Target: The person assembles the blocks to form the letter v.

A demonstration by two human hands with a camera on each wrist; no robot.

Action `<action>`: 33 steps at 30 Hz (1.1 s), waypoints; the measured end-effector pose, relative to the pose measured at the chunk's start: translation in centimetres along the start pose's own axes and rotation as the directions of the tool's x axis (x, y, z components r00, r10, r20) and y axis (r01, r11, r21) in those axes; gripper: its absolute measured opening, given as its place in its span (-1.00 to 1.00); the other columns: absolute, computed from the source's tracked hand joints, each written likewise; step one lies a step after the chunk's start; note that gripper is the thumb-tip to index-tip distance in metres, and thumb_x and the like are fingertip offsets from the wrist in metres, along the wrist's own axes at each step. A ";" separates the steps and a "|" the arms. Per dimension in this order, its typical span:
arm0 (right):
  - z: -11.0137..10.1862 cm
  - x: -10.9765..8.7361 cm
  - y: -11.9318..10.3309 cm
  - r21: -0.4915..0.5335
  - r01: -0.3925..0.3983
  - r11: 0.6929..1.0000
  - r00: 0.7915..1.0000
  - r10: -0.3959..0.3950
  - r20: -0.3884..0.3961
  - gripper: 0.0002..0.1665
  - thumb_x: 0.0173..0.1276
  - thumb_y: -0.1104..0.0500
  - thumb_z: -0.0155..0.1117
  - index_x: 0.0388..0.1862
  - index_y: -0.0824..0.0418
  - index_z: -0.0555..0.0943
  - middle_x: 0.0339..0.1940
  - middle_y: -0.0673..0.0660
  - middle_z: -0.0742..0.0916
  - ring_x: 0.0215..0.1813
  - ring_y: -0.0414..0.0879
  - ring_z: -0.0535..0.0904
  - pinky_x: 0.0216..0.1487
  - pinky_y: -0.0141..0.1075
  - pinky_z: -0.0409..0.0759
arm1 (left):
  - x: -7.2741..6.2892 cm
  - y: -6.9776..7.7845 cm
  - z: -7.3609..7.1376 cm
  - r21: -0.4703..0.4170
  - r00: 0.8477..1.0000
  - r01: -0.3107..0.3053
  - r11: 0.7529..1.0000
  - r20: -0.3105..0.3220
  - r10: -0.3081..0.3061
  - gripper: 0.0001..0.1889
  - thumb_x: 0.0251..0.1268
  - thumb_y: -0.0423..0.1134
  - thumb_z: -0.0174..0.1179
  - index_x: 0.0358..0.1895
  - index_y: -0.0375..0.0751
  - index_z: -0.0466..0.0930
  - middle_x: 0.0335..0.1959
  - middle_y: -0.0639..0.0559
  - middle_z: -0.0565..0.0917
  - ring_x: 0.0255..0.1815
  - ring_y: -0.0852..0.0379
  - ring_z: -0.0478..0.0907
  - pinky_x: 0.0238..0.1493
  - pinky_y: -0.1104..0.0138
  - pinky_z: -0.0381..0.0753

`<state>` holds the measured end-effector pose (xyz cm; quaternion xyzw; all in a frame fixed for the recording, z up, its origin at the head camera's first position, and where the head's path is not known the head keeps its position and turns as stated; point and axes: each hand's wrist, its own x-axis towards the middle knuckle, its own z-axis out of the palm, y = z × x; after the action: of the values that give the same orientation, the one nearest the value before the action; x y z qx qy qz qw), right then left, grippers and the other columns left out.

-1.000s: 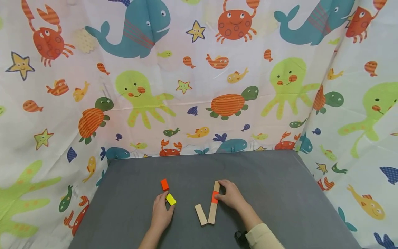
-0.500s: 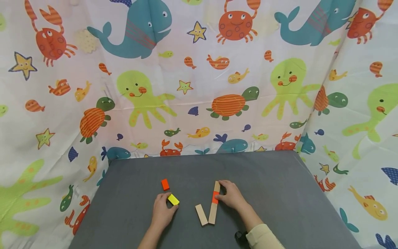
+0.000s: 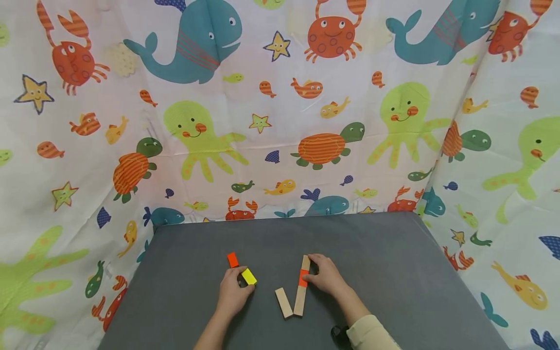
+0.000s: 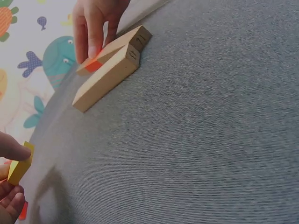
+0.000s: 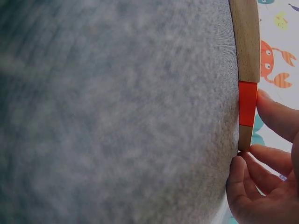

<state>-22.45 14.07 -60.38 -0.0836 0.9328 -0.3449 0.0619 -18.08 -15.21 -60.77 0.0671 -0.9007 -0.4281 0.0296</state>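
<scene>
My left hand (image 3: 232,294) pinches a yellow block (image 3: 249,276) between thumb and fingers; the left wrist view shows the yellow block (image 4: 21,165) tilted, with a hand shadow on the cloth. Just beyond this hand lies an orange block (image 3: 233,260). To the right, a short plain wooden block (image 3: 306,262), another orange block (image 3: 303,278) and a long wooden block (image 3: 299,301) lie end to end. My right hand (image 3: 325,274) has its thumb against that orange block (image 5: 248,103) and its fingers curled at the far end of the short wooden block (image 5: 245,138).
A second long wooden block (image 3: 284,303) slants beside the row, their near ends meeting in a V. A small black object (image 3: 339,334) lies by the right sleeve. Grey cloth (image 3: 372,253) covers the table; a curtain printed with sea animals (image 3: 271,141) stands behind it.
My left hand has moved a little to the right with the yellow block, away from the loose orange block, and the block has turned slightly. My right hand stays at the row.
</scene>
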 end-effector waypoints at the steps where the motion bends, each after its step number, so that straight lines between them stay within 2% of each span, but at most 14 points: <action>1: 0.1 0.0 0.0 -0.003 0.001 1.000 1.000 -0.001 -0.001 -0.18 0.22 0.07 0.54 0.40 0.31 0.47 0.41 0.33 0.51 0.41 0.31 0.39 0.35 0.17 0.40 | 0.1 0.2 -0.1 -0.006 1.000 -0.003 1.000 0.005 0.003 -0.41 0.04 -0.31 0.48 0.23 -0.27 0.57 0.11 -0.15 0.54 0.04 -0.07 0.58 0.03 0.02 0.63; 6: 0.1 0.0 0.1 -0.009 0.010 1.000 1.000 -0.010 -0.012 -0.18 0.21 0.08 0.55 0.39 0.31 0.48 0.40 0.33 0.52 0.40 0.32 0.41 0.34 0.18 0.41 | 0.4 0.9 -0.1 -0.028 1.000 0.007 1.000 0.016 -0.007 -0.42 0.04 -0.29 0.49 0.21 -0.25 0.58 0.09 -0.13 0.55 0.04 -0.05 0.58 0.07 0.03 0.61; 12: 0.2 0.2 0.2 -0.001 0.005 1.000 1.000 -0.005 -0.004 -0.17 0.22 0.05 0.54 0.41 0.30 0.47 0.41 0.32 0.51 0.42 0.31 0.39 0.36 0.17 0.40 | 0.7 1.9 0.0 -0.018 0.999 -0.036 0.999 0.010 0.036 -0.42 -0.01 -0.33 0.52 0.18 -0.26 0.61 0.02 -0.12 0.58 -0.07 0.00 0.56 -0.01 0.05 0.60; 17: 0.2 0.2 0.1 -0.007 -0.002 1.000 1.000 0.002 -0.001 -0.16 0.22 0.03 0.54 0.42 0.29 0.46 0.41 0.31 0.51 0.42 0.30 0.39 0.37 0.17 0.39 | 0.8 2.5 0.2 -0.040 0.998 -0.048 0.998 0.025 0.049 -0.42 -0.01 -0.34 0.52 0.18 -0.26 0.60 0.02 -0.10 0.58 -0.05 -0.01 0.57 0.03 0.04 0.61; 33: 0.3 0.2 0.1 -0.005 -0.006 1.000 1.000 0.006 -0.005 -0.16 0.21 0.04 0.55 0.41 0.30 0.47 0.40 0.31 0.52 0.42 0.29 0.39 0.39 0.16 0.38 | 1.3 3.1 0.7 -0.033 0.998 0.000 0.999 0.068 0.002 -0.42 0.06 -0.26 0.51 0.23 -0.21 0.60 0.10 -0.10 0.56 0.00 0.00 0.56 0.08 0.03 0.61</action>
<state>-22.58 13.94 -60.64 -0.0798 0.9342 -0.3424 0.0602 -19.70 -12.89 -58.84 0.0514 -0.8940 -0.4451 0.0005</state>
